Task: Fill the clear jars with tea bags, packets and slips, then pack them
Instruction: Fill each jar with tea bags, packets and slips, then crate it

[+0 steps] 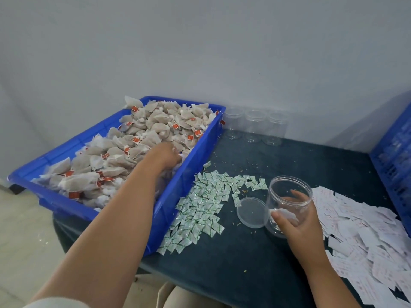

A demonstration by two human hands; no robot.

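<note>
Early days here. The right hand (299, 221) wraps round an open clear jar (289, 192) by the packets (200, 210), little in it. The left hand (165, 155) digs into the tea bags (115, 161); whether it grips any, I cannot tell. 3 empty jars (255, 125) stand behind.

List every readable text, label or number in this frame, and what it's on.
Nothing here is legible.
tags on the tea bags: red with a pale mark, too small to read.
packets: green print, blurred.
slips: faint reddish print, blurred.
jar, lid, bin: no text visible.
</note>
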